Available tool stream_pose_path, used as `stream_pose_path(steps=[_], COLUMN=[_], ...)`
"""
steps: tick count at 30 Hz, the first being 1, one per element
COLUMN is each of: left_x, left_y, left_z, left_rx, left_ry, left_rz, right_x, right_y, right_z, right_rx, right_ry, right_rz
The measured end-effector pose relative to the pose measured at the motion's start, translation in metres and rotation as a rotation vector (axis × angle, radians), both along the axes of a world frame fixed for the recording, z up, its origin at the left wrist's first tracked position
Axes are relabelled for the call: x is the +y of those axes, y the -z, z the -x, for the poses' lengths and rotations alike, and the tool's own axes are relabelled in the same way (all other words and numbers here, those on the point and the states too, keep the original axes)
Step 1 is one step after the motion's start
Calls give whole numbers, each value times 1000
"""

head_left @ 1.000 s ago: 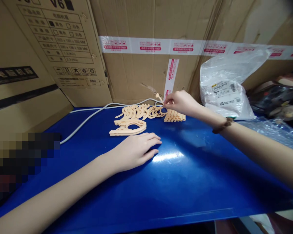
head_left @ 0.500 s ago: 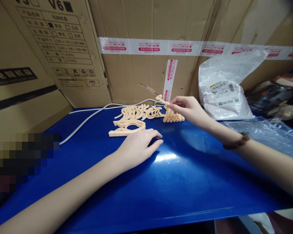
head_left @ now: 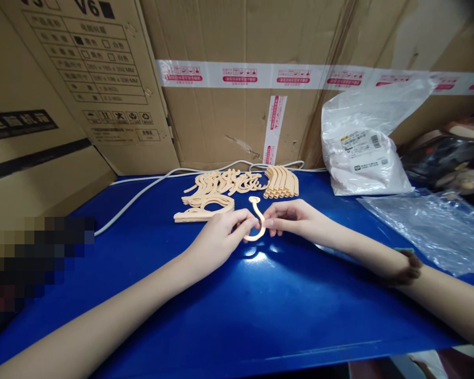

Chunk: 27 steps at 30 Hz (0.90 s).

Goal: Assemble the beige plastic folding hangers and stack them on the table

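Left hand [head_left: 226, 231] and right hand [head_left: 294, 217] pinch a peach hook [head_left: 264, 230] over the blue counter [head_left: 300, 300] (more pieces [head_left: 281, 180] lie behind), apparently orienting it; the next move calls for a steady two-handed grip.

The left forearm [head_left: 118, 316] is slanting in from eight o'clock, and the right forearm [head_left: 450, 292] is angling in from about four o'clock. Near the centre of the clock face, the two hands are facing each other. The left hand [head_left: 221, 235] is showing its back and pointing toward two o'clock, thumb and index finger pinching. The right hand [head_left: 300, 218] is pointing just past nine o'clock, also pinching, its fingers bending. Both wrists are lying almost straight.
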State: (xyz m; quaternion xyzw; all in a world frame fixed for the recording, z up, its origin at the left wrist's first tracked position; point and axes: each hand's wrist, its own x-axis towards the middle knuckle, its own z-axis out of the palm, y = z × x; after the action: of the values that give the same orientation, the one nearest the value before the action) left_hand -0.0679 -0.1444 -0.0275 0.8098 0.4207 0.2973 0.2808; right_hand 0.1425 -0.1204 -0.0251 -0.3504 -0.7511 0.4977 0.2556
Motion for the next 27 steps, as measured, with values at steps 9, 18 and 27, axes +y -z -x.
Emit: stream_pose_path(steps=[9,18,27], left_x=[0,1,0], left_y=[0,2,1], left_z=[2,3,2], left_rx=[79,103,110], left_ry=[26,27,14], left_rz=[-56,-41,-54], right_x=[30,64,42], right_y=[-7,-5,-15], right_z=[-34,-79,-64], right_rx=[-274,-962,-1106], right_ry=[322,512,409], right_rz=[-505,-758,-798])
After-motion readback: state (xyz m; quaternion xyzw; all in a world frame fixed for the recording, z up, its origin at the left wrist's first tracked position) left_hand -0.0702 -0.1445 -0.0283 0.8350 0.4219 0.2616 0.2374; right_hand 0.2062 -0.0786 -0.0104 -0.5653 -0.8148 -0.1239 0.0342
